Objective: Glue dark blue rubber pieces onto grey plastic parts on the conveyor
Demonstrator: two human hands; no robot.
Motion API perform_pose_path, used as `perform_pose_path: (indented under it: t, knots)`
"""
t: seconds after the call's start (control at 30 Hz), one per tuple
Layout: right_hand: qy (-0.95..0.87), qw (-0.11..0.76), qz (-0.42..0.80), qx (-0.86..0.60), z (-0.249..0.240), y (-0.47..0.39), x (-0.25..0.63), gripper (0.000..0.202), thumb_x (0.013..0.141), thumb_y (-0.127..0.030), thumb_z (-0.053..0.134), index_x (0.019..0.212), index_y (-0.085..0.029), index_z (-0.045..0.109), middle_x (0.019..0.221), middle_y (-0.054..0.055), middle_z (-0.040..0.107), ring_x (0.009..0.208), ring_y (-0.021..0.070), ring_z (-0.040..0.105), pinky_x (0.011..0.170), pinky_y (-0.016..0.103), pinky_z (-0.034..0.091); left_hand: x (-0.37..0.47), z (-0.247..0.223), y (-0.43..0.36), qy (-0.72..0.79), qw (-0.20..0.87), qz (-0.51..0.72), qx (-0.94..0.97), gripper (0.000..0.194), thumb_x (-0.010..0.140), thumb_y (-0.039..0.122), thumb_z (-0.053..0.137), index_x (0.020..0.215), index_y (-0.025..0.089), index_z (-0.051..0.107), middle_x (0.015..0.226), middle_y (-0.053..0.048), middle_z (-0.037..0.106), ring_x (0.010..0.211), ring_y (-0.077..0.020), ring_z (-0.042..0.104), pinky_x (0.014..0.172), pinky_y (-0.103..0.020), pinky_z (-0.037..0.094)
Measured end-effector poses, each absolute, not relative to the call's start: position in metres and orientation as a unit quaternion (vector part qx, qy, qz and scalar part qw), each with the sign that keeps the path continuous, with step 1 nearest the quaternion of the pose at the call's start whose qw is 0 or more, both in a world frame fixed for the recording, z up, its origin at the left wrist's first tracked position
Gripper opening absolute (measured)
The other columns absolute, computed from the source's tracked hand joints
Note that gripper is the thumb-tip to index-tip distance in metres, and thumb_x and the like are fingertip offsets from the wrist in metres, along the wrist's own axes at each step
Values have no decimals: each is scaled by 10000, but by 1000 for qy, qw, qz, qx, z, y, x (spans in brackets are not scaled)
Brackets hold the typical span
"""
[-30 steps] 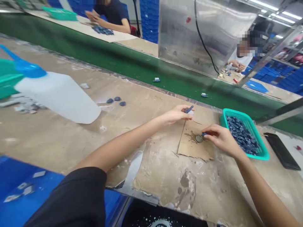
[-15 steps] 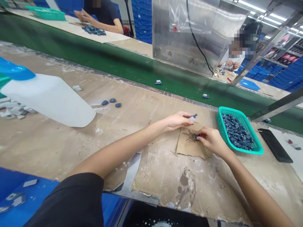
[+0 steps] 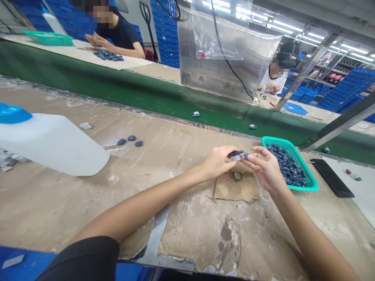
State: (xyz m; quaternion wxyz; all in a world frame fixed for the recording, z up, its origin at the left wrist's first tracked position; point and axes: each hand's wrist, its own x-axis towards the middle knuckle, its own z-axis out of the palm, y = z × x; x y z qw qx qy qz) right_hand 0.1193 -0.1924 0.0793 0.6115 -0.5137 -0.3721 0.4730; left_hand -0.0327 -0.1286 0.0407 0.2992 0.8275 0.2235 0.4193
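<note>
My left hand [image 3: 220, 160] is closed on a small white and dark blue plastic part [image 3: 235, 157], held above a cardboard piece [image 3: 227, 190]. Close against it, my right hand [image 3: 267, 166] pinches a small dark blue piece [image 3: 245, 156]. Whether the two pieces touch, I cannot tell. Below the hands a bottle cap [image 3: 238, 176] lies on the wet-stained cardboard. Just beyond my right hand, a green basket [image 3: 304, 164] holds many dark blue pieces [image 3: 288, 168].
A white bottle with a blue top [image 3: 58, 144] lies at the left, near several loose dark pieces [image 3: 131, 138]. A phone [image 3: 332, 177] rests right of the basket. Two white-and-blue parts sit on the green belt [image 3: 164, 103]. Two people work across it.
My right hand has lifted from the bottle cap up to my left hand, now with a small dark blue piece. The view has tilted, so the scene sits lower and further left.
</note>
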Motion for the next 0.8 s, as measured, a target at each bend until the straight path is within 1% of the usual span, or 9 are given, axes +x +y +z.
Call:
perform_pose_path:
  t: [0.1,0.23,0.37,0.5,0.6,0.7,0.8]
  knots:
    - [-370,613,465,-520,78,-192,116,439,487,-219,823,813,-184,530,591,-33,630,651,141,638,735,317,547,-33,41,-129,226,278,419,835,211,769,176,592,976,136,588,952,-37,652,850,-147,599,771,-251,461]
    - [-371,604,459,-536,78,-193,115,452,463,-232,827,784,-183,513,561,-45,620,606,112,616,707,279,536,-33,40,-129,216,240,411,853,210,807,210,563,1009,153,559,988,-43,634,907,-157,580,798,-257,451]
    - [-370,611,445,-540,76,-194,112,445,461,-246,825,769,-186,510,578,-46,618,596,104,599,664,248,513,-34,39,-131,190,143,396,887,232,876,236,470,1074,124,514,1025,-85,606,940,-184,542,837,-298,439]
    - [-362,626,439,-534,71,-194,107,394,462,-258,820,705,-182,519,567,-62,573,549,80,548,588,210,469,-33,40,-136,188,61,412,889,240,924,213,346,1056,91,504,1001,-105,594,907,-188,514,825,-307,435]
    - [-360,630,431,-537,68,-192,103,370,446,-267,814,645,-180,515,543,-69,526,535,75,520,560,202,437,-31,41,-141,207,43,427,879,251,932,193,305,1029,86,510,964,-106,591,886,-184,506,806,-298,436]
    - [-386,625,406,-544,66,-191,100,332,462,-258,794,623,-179,515,569,-58,532,554,81,526,562,203,426,-30,40,-145,221,34,425,877,264,930,178,279,988,90,521,925,-110,589,854,-181,506,778,-303,439]
    - [-437,588,381,-564,68,-190,105,298,503,-277,765,630,-183,513,584,-41,551,567,107,550,559,221,433,-28,37,-145,223,52,415,881,257,927,185,292,1010,93,517,952,-112,590,869,-184,513,787,-312,441]
